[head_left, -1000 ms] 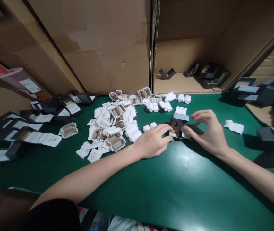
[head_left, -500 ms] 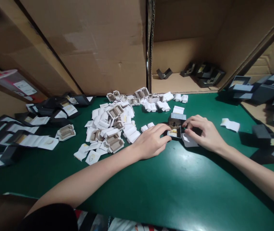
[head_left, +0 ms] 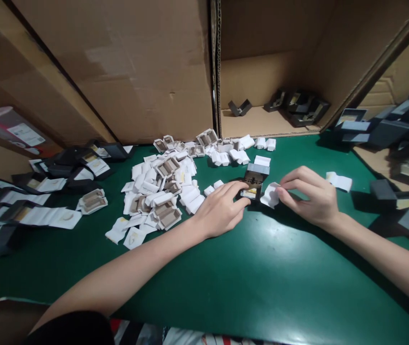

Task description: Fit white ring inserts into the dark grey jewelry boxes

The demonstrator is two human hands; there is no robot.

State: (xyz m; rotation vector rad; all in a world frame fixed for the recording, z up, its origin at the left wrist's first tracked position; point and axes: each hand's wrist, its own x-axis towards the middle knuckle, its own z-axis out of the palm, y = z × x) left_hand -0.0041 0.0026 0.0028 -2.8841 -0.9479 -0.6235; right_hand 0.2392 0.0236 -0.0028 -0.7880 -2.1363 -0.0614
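Green covered the tabletop [head_left: 247, 278] in the head view, and two bare hands were over it. One dark box [head_left: 257, 169] stood open between them, its lid raised at the back and one yellow patch showing in its lower half. The left hand [head_left: 221, 211] was at the box's left side, thumb and forefinger slightly parted and touching its edge; whether they gripped it, I could not tell. On the right hand [head_left: 312, 197], thumb and forefinger were closed together on one creased white insert [head_left: 270, 195], just to the right of the box, and its remaining fingers were loosely curled.

Directly behind the lid lay one white piece [head_left: 262, 161]; one wavy white card [head_left: 338, 182] lay beyond the right hand. Two small white blocks [head_left: 213, 187] sat just past the left hand. Left of them spread one heap of white inserts [head_left: 150, 187], overlapping too much to count, with one grey-lined tray [head_left: 92, 201] apart from it.

Farther left were dark boxes with white linings [head_left: 51, 184], too crowded to count, and one lidded cup [head_left: 10, 132]. Inside one cardboard carton [head_left: 262, 72] at the back, one dark open case [head_left: 240, 108] lay near several others. More dark containers [head_left: 387, 134], also overlapping, were stacked at the right.
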